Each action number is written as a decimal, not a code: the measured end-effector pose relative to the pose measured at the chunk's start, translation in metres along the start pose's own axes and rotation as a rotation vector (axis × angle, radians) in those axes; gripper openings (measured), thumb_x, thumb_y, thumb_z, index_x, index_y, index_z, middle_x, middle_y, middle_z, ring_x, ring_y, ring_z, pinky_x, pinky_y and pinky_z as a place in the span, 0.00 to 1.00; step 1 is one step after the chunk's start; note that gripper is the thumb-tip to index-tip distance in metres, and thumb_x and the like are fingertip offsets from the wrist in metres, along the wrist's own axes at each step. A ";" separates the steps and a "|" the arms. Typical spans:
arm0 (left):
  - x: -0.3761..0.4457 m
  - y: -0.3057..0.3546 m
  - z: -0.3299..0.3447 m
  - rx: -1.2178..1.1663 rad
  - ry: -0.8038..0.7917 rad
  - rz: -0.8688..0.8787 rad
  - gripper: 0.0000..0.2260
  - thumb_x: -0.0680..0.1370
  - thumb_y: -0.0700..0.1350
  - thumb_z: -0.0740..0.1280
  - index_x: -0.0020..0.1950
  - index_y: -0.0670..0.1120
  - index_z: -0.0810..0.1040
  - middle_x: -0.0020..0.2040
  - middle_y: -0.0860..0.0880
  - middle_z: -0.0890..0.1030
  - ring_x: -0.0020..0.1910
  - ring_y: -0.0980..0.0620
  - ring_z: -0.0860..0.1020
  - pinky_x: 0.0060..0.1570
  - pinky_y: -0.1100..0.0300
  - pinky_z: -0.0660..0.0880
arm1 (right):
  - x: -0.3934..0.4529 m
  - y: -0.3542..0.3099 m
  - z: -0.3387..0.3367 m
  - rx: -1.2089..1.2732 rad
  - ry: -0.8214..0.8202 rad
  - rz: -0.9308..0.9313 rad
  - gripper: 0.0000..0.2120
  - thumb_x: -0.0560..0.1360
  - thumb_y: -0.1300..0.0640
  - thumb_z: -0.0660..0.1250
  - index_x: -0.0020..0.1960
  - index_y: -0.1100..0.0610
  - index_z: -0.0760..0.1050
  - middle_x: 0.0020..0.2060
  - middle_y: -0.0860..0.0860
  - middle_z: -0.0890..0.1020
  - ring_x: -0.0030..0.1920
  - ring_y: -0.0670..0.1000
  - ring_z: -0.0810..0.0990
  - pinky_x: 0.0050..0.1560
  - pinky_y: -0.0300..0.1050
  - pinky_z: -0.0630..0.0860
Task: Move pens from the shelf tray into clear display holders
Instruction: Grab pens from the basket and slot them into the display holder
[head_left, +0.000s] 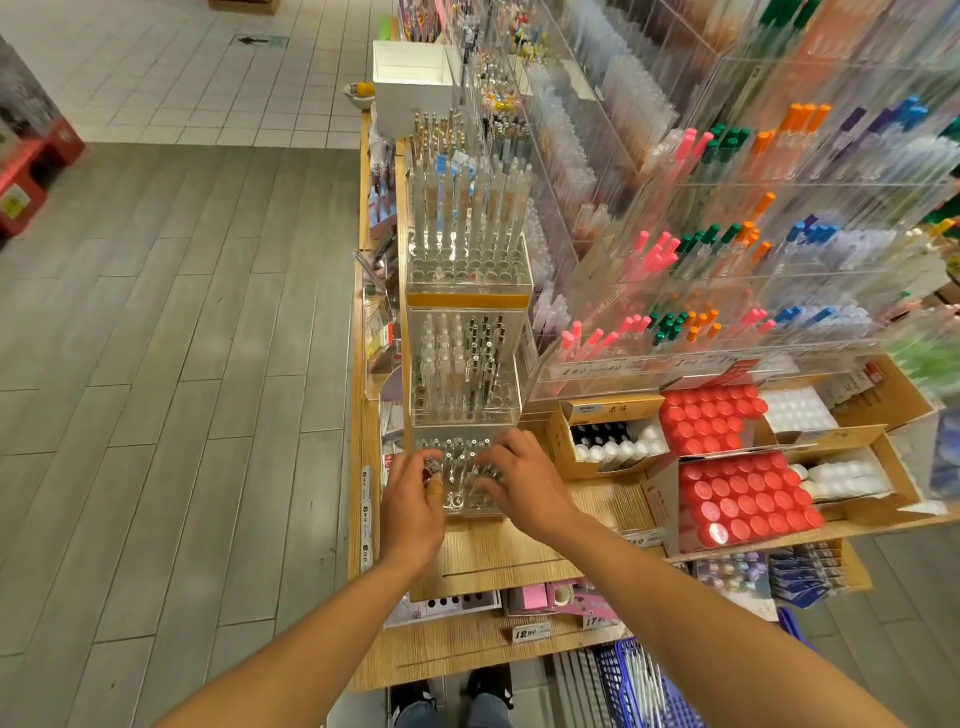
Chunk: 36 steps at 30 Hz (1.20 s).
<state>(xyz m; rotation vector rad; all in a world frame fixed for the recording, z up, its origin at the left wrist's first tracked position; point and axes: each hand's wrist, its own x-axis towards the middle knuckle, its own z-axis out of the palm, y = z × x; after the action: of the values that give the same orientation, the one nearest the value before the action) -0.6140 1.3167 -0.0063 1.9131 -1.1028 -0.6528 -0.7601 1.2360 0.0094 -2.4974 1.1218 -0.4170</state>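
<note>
— Hands hovering over what?
— Left hand (410, 499) and right hand (524, 483), fingers curled loosely, resting on clear perforated acrylic pen holder (457, 506) on pale grained wooden shelf (498, 545).
— Gripping anything?
— Cannot tell; pinching nothing visible.
— Pens?
— Slim transparent pens (470, 208) standing upright in taller tiers behind; red-capped round bottles (743, 501) sitting right.

A white price tag (525, 633) on the lower shelf edge reads "12.90". Beside it, another tag (596, 620) reads "17.9", the rest blurred.
</note>
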 end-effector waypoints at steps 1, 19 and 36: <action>0.000 -0.001 0.001 0.006 -0.004 0.008 0.13 0.80 0.33 0.64 0.60 0.47 0.77 0.56 0.53 0.73 0.47 0.60 0.74 0.42 0.74 0.67 | -0.003 0.003 -0.003 0.060 0.004 0.006 0.13 0.74 0.54 0.73 0.56 0.57 0.80 0.52 0.52 0.76 0.54 0.51 0.73 0.51 0.45 0.74; 0.004 -0.012 0.018 0.101 -0.122 -0.035 0.10 0.80 0.39 0.67 0.61 0.45 0.78 0.54 0.47 0.82 0.51 0.49 0.79 0.49 0.57 0.76 | -0.014 0.025 -0.014 0.183 -0.051 0.201 0.12 0.77 0.58 0.68 0.60 0.54 0.77 0.45 0.43 0.75 0.45 0.44 0.73 0.51 0.42 0.74; 0.008 -0.008 0.019 0.049 -0.121 -0.077 0.13 0.79 0.38 0.69 0.62 0.44 0.81 0.55 0.46 0.84 0.51 0.51 0.79 0.52 0.57 0.76 | -0.018 0.022 0.000 0.157 -0.013 0.188 0.11 0.77 0.57 0.69 0.59 0.56 0.80 0.51 0.51 0.82 0.51 0.51 0.79 0.53 0.43 0.74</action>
<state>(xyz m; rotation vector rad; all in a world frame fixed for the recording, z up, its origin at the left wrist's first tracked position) -0.6210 1.3047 -0.0238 1.9874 -1.1335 -0.8005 -0.7857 1.2368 -0.0026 -2.2342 1.2545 -0.4174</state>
